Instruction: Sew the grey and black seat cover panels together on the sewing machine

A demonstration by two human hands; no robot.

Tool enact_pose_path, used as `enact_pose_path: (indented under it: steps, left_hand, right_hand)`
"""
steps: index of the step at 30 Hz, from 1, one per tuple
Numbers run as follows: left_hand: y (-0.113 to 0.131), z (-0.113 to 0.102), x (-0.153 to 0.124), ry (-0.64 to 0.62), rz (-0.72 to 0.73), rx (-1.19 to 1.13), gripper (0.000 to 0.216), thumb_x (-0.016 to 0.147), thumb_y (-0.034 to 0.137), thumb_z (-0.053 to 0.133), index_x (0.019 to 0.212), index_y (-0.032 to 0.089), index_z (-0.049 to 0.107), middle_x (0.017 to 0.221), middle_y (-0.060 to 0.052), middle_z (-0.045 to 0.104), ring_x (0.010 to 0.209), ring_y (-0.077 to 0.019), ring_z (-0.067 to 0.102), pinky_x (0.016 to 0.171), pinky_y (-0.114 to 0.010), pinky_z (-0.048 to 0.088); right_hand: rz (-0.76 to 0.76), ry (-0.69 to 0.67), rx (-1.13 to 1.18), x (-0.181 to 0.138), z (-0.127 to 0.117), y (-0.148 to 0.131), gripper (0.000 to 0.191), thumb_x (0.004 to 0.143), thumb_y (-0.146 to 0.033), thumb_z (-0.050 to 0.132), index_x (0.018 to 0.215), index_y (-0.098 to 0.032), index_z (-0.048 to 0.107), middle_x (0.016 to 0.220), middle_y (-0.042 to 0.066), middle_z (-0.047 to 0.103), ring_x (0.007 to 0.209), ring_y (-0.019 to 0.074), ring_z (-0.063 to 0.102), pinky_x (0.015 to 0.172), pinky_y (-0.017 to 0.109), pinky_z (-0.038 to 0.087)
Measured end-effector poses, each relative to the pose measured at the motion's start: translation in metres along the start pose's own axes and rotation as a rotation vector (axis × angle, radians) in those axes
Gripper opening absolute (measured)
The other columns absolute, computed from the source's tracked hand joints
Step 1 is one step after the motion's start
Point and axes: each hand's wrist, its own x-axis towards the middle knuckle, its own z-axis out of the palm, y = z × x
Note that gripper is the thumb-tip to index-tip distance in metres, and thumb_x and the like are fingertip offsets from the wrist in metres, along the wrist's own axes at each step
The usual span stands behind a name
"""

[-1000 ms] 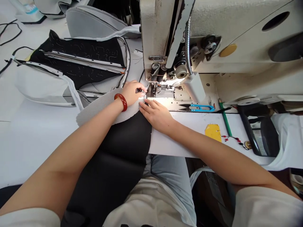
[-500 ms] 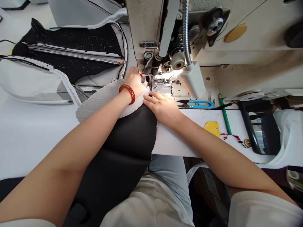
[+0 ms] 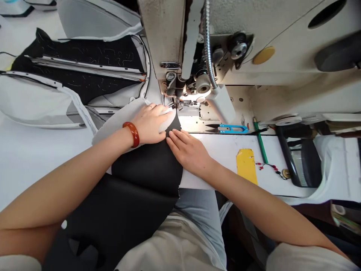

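Observation:
My left hand, with a red bangle on its wrist, lies flat with fingers stretched out on a grey mesh fabric piece, just in front of the presser foot of a cream industrial sewing machine. My right hand presses flat, fingers extended, on the edge of a black fabric panel that runs from the needle area down over the table edge onto my lap. The two hands almost touch at the seam.
Blue thread snips lie on the machine bed right of the needle. A green pencil, a yellow tag and a small beaded cord sit on the white table. Sewn black and grey covers pile up at the back left.
My left hand has drawn back from the presser foot and flattened on the grey mesh. My right hand slid slightly toward me on the black panel. The view shifted a little.

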Motion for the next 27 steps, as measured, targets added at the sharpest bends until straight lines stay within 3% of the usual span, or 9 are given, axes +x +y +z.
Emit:
enact_pose_path:
  steps: [4,10,19,27]
  left_hand:
    - [-0.004,0.003,0.003,0.019,-0.012,0.027,0.054,0.076,0.019,0.053,0.13,0.017,0.059,0.133,-0.009,0.057,0.113,-0.0302,0.049,0.094,-0.043,0.039]
    - [-0.006,0.016,0.009,0.148,-0.035,-0.055,0.042,0.086,0.013,0.044,0.12,0.024,0.066,0.124,-0.008,0.062,0.108,-0.0286,0.052,0.09,-0.046,0.039]
    - [-0.011,0.022,0.016,0.177,-0.01,-0.061,0.043,0.09,0.014,0.044,0.125,0.026,0.065,0.127,-0.009,0.061,0.115,-0.0305,0.05,0.094,-0.049,0.04]
    - [-0.01,0.022,0.016,0.178,-0.027,-0.053,0.038,0.09,0.015,0.046,0.12,0.025,0.067,0.129,-0.007,0.061,0.114,-0.0294,0.051,0.094,-0.048,0.039]
  right_hand:
    - [-0.026,-0.005,-0.007,0.007,0.002,-0.01,0.037,0.1,-0.009,0.035,0.122,-0.008,0.065,0.128,0.016,0.065,0.126,0.0249,0.057,0.11,0.04,0.046]
    - [-0.023,0.041,0.092,0.008,0.008,-0.007,0.034,0.1,-0.008,0.038,0.12,-0.008,0.066,0.132,0.02,0.062,0.128,0.026,0.056,0.108,0.044,0.048]
    - [0.004,-0.021,0.144,0.012,0.006,-0.001,0.036,0.1,-0.007,0.036,0.123,-0.006,0.064,0.135,0.022,0.058,0.132,0.0283,0.053,0.11,0.048,0.046]
    - [-0.048,-0.017,0.007,0.013,0.007,-0.001,0.037,0.1,-0.007,0.035,0.124,-0.006,0.064,0.134,0.019,0.06,0.129,0.0291,0.055,0.109,0.046,0.048]
